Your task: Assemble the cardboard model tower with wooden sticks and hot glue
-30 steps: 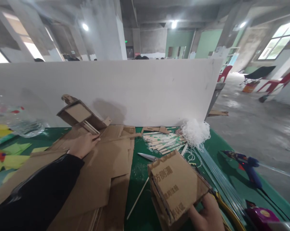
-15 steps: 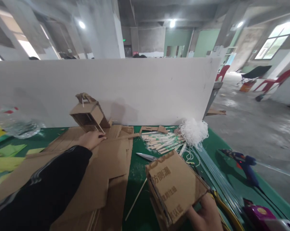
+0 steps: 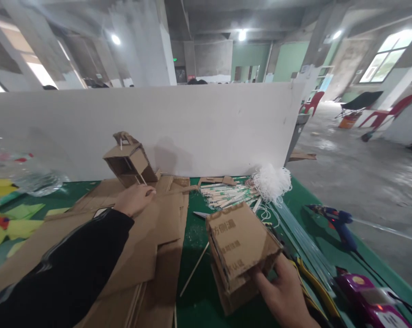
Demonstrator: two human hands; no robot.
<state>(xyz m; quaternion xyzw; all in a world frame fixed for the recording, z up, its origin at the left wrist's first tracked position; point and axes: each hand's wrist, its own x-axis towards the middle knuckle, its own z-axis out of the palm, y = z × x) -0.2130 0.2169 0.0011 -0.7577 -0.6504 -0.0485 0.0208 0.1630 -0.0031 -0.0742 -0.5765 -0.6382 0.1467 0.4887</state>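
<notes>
My right hand [image 3: 283, 287] grips a small cardboard box [image 3: 243, 241] by its near right corner. The box has printed characters on top and is tilted above the green table. My left hand [image 3: 136, 200] is closed over the stacked cardboard sheets [image 3: 124, 255]; its fingertips are partly hidden, so what they pinch cannot be made out. A narrow cardboard strip [image 3: 180, 190] runs rightward from beside those fingers. Just behind the left hand stands a cardboard model [image 3: 131, 159] with an open front, thin sticks and a looped top.
Wooden sticks [image 3: 223, 196], white string [image 3: 270, 182] and scissors [image 3: 199, 214] lie behind the box. Clear glue sticks [image 3: 303, 246], yellow-handled pliers [image 3: 317, 287], a glue gun [image 3: 339, 223] and a purple device [image 3: 366, 300] are at right. A white panel [image 3: 206, 127] closes off the back.
The box in my right hand has shifted slightly left and turned a little. My left hand has moved slightly right over the cardboard. The view has shifted a little.
</notes>
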